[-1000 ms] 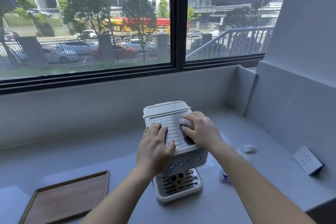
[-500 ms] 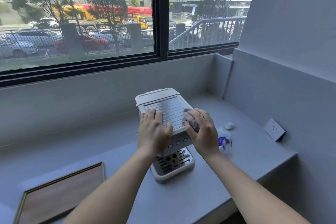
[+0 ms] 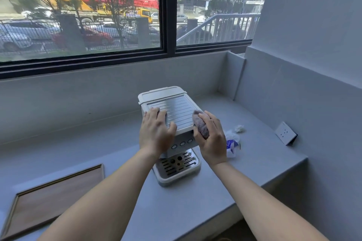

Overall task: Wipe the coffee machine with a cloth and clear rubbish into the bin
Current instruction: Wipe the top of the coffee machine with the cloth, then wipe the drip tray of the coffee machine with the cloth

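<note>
Gripping a balled grey cloth [image 3: 200,125], right hand [image 3: 212,139] presses the coffee machine's [image 3: 176,111] right top edge | left hand [image 3: 155,133] flat, fingers spread, on its ribbed top | crumpled rubbish [image 3: 233,143] just right of the machine

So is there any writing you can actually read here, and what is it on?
Yellow truck outside: a blue plate with digits, too blurred to read.
Plastic wrapper beside the coffee machine: blue print, unreadable.
Machine's buttons: no legible marks.
Wall socket: no text.
</note>
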Tool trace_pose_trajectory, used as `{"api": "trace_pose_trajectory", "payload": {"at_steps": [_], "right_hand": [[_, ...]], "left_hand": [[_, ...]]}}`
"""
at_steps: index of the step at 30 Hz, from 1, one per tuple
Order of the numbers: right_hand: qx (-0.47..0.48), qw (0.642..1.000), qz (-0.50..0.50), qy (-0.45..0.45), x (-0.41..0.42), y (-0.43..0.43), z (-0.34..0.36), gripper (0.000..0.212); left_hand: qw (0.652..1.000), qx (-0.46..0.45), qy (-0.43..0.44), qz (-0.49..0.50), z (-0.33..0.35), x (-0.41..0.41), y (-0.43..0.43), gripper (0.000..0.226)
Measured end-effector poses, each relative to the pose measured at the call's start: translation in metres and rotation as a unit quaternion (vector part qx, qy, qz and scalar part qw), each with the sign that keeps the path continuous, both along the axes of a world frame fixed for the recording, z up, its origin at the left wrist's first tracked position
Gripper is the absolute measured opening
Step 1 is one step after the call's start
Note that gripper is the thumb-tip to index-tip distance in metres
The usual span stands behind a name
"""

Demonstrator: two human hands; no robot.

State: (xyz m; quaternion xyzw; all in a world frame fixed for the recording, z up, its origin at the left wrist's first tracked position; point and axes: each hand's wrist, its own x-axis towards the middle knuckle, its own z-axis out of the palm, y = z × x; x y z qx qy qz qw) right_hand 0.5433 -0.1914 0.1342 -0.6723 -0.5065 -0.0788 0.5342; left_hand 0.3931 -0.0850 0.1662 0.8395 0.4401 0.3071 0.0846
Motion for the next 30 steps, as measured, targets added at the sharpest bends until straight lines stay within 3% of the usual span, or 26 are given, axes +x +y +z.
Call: {"api": "trace_pose_trajectory", "payload": {"at_steps": [5,8,10,12,15,18,22,30], "right_hand": [[0.008,0.999,0.038,-0.014,0.017,-0.009,-0.006,0.044],[-0.024,0.996,0.039,0.076,0.021,-0.021,-0.023,0.048],[-0.090,0.982,0.051,0.156,0.025,-0.032,-0.041,0.049],[-0.145,0.971,0.066,0.176,0.033,-0.046,-0.068,0.052],[-0.202,0.962,0.083,0.164,0.043,-0.069,-0.105,0.054],[-0.248,0.950,0.110,0.154,0.049,-0.083,-0.130,0.053],[-0.261,0.945,0.156,0.118,0.056,-0.088,-0.144,0.055],[-0.237,0.951,0.201,-0.010,0.072,-0.080,-0.169,0.058]], "left_hand": [[1.000,-0.003,0.008,-0.002,0.001,0.001,-0.001,0.047],[0.999,-0.012,0.037,0.003,0.004,0.000,-0.004,0.046],[1.000,-0.012,0.014,0.012,0.002,-0.002,-0.010,0.045],[0.999,-0.003,-0.026,0.021,-0.006,-0.009,-0.023,0.056],[0.996,0.039,-0.068,0.044,-0.038,-0.028,-0.052,0.065],[0.994,0.019,-0.069,0.087,-0.084,-0.046,-0.083,0.066],[0.989,-0.070,-0.011,0.131,-0.139,-0.051,-0.113,0.074],[0.977,-0.126,0.064,0.161,-0.211,-0.029,-0.109,0.074]]}}
